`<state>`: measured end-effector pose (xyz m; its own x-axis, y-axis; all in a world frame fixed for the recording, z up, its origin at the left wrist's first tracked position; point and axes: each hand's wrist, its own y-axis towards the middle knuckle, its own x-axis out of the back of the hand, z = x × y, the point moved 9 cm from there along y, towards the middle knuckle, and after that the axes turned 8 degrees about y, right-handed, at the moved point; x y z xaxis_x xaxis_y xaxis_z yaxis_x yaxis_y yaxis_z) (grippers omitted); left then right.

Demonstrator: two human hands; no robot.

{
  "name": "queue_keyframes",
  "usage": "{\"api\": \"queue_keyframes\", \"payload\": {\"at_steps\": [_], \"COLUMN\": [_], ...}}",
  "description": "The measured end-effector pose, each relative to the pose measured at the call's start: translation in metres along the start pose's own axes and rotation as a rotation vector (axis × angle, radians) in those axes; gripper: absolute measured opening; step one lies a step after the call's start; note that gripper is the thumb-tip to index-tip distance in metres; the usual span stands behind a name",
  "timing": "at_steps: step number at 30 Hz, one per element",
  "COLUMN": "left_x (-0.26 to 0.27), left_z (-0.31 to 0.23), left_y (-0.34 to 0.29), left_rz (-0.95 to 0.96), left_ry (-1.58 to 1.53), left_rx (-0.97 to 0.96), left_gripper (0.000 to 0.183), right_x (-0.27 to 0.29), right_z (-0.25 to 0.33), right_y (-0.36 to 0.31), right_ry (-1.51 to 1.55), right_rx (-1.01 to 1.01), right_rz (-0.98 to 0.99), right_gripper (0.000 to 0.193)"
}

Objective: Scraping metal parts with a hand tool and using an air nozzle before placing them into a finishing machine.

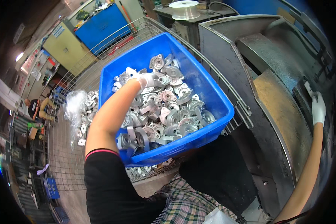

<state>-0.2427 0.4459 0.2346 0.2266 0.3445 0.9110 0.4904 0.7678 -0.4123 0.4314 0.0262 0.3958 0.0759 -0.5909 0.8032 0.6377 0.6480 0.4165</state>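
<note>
My left hand (147, 79), in a white glove, reaches into a blue plastic bin (216, 97) full of small silver-grey metal castings (168, 96). Its fingertips rest among castings near the bin's far half; what they grip, if anything, is hidden. Far to the right, my right hand (319, 109), also gloved in white, is beside a dark block on a metal machine housing (246, 74). Its fingers close on a small light-grey metal piece (308, 89), whose shape I cannot fully make out.
The bin sits over a wire mesh cage (69, 164) holding more castings (84, 128) and a clear plastic bag (75, 108). A spool (184, 10) stands on a bench behind. Blue and cream cabinets (65, 46) and a seated person (44, 108) are farther left.
</note>
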Motion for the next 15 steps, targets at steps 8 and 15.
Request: {"api": "queue_keyframes", "payload": {"at_steps": [8, 15], "left_x": [-0.017, -0.025], "left_z": [-0.001, -0.029], "left_y": [0.082, 0.078], "left_rz": [-0.215, -0.170], "left_ry": [0.176, 0.323], "left_rx": [0.194, -0.324], "left_gripper": [0.068, 0.051], "right_x": [0.079, 0.084], "right_z": [0.061, 0.073], "right_y": [-0.194, -0.270], "right_ry": [0.047, -0.039], "right_rx": [0.084, 0.047], "right_rz": [0.003, -0.013], "right_gripper": [0.023, 0.016]}}
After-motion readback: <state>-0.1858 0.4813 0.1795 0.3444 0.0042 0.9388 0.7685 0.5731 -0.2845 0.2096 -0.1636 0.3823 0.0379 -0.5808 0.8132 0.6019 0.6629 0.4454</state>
